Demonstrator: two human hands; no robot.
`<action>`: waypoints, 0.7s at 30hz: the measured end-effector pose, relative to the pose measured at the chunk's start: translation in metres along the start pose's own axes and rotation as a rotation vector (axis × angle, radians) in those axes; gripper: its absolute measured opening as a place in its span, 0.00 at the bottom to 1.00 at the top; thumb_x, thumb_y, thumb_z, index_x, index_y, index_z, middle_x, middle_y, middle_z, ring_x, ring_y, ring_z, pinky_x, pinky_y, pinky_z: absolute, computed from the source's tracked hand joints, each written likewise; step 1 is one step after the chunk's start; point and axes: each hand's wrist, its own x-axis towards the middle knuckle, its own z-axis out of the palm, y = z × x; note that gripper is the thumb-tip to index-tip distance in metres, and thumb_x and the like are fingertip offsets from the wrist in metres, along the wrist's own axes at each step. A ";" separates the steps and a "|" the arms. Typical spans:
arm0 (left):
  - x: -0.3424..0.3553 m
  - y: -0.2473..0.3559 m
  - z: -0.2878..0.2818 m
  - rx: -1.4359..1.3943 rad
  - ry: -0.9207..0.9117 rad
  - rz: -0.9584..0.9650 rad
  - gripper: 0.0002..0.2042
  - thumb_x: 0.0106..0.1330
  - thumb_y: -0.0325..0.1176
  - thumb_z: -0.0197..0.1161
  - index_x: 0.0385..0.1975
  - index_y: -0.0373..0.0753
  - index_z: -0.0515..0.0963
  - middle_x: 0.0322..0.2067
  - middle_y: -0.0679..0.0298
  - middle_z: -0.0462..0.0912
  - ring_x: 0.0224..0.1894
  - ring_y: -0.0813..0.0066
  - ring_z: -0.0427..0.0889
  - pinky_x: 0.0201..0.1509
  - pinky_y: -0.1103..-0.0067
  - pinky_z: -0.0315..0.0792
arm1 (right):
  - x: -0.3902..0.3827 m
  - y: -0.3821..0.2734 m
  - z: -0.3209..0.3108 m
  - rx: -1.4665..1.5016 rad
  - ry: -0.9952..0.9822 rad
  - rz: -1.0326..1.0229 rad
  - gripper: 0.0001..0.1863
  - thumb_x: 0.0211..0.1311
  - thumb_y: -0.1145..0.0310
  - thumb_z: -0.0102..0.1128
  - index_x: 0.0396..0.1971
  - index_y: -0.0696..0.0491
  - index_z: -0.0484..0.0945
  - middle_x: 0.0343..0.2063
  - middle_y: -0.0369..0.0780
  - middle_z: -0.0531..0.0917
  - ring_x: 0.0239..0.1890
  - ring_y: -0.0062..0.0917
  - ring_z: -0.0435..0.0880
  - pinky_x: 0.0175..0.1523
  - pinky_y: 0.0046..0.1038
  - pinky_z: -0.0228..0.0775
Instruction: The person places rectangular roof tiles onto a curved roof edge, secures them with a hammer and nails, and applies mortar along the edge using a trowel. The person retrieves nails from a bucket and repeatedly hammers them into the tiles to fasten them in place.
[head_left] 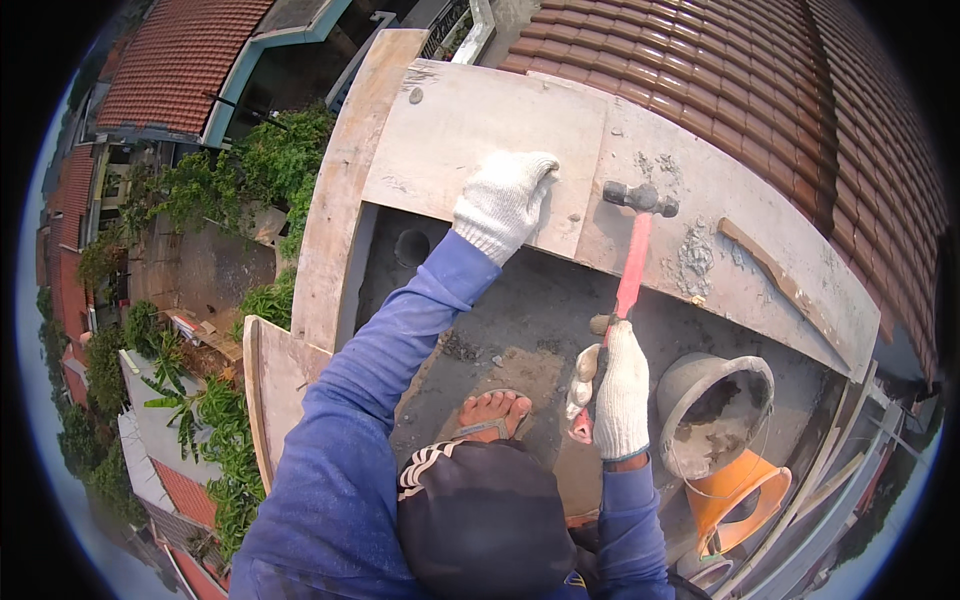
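Observation:
My left hand (500, 205), in a white knit glove, rests on the pale board (410, 150) near its lower edge. Its fingers are curled; whatever they may hold is hidden. My right gloved hand (620, 390) grips a red-handled hammer (637, 235), whose dark metal head lies over the board to the right of my left hand. Grey crumbs of mortar and a narrow wooden strip (775, 280) lie on the board beyond the hammer. Below the board is a grey concrete recess (400, 290), where my sandalled foot (492, 410) shows.
A mortar-caked bucket (700, 440) and an orange bucket (745, 490) stand at the lower right. Upright boards (330, 250) edge the recess on the left, with a drop beyond to trees (180, 180) and houses. A tiled roof (720, 60) rises beyond the boards.

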 end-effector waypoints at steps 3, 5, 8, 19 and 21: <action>0.003 0.004 0.004 -0.023 0.020 -0.018 0.09 0.70 0.30 0.72 0.47 0.40 0.87 0.42 0.55 0.91 0.47 0.51 0.89 0.55 0.62 0.81 | -0.002 0.014 0.003 0.010 0.027 0.046 0.22 0.90 0.49 0.47 0.60 0.55 0.75 0.23 0.36 0.79 0.14 0.23 0.77 0.16 0.29 0.72; 0.002 0.003 0.004 -0.032 0.034 -0.020 0.08 0.70 0.30 0.72 0.47 0.40 0.87 0.42 0.55 0.91 0.46 0.51 0.89 0.54 0.62 0.81 | -0.002 0.015 0.007 0.035 0.062 0.079 0.24 0.90 0.47 0.46 0.59 0.54 0.75 0.23 0.38 0.78 0.14 0.25 0.77 0.16 0.31 0.72; 0.002 0.003 -0.001 -0.045 0.037 -0.032 0.08 0.70 0.30 0.73 0.46 0.40 0.87 0.40 0.55 0.91 0.46 0.50 0.89 0.54 0.62 0.81 | 0.001 0.027 0.009 0.087 0.101 0.069 0.23 0.90 0.47 0.45 0.57 0.53 0.75 0.23 0.39 0.79 0.14 0.26 0.77 0.16 0.31 0.71; 0.003 -0.003 0.005 -0.060 0.051 -0.092 0.08 0.74 0.37 0.70 0.45 0.42 0.87 0.38 0.53 0.91 0.43 0.50 0.89 0.49 0.60 0.82 | 0.003 0.020 0.004 -0.094 0.070 -0.012 0.21 0.91 0.48 0.43 0.58 0.50 0.75 0.23 0.36 0.78 0.14 0.22 0.76 0.17 0.29 0.72; 0.004 -0.003 0.001 -0.094 0.095 -0.105 0.08 0.74 0.37 0.70 0.44 0.41 0.88 0.37 0.52 0.91 0.42 0.48 0.89 0.49 0.59 0.82 | 0.002 0.017 0.003 -0.211 0.064 -0.069 0.21 0.91 0.49 0.43 0.59 0.52 0.74 0.23 0.35 0.78 0.14 0.21 0.75 0.17 0.28 0.72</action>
